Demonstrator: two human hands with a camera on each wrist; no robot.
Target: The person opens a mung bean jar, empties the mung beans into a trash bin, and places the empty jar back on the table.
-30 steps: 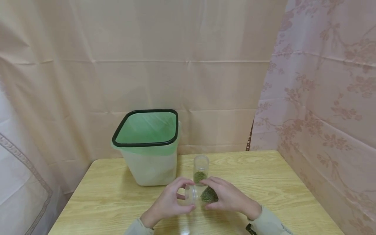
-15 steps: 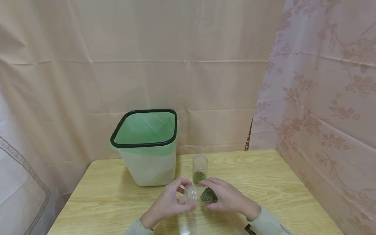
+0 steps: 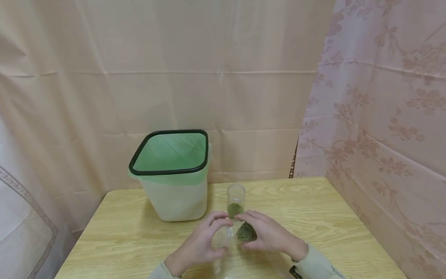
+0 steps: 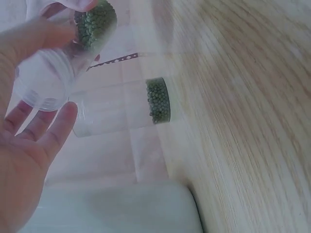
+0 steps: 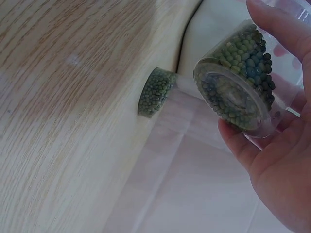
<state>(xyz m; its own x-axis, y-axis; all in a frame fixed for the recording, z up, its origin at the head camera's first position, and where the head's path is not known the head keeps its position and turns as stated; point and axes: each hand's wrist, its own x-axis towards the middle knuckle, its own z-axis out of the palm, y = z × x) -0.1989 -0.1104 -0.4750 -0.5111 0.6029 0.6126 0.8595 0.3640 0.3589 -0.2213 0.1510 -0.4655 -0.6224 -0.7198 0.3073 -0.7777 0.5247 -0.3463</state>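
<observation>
A clear jar of mung beans lies on its side in the air between my two hands. My right hand grips its base end, where the beans have gathered, with thumb and fingers curled round the wall. At the other end, my left hand curves its fingers and thumb round the jar's clear lid. In the left wrist view, the left fingertips are right at the lid's rim, while the thumb crosses the jar. Just behind stands a second clear jar, upright, with mung beans in its bottom.
A white bin with a green liner and a black rim ring stands behind and to the left on the wood-grain table. A beige curtain hangs behind, and a floral curtain at the right.
My left fingers and thumb have shifted round the lid, the index finger coming further over its top. My right hand has stayed nearly still on the jar. The view has drifted slightly.
</observation>
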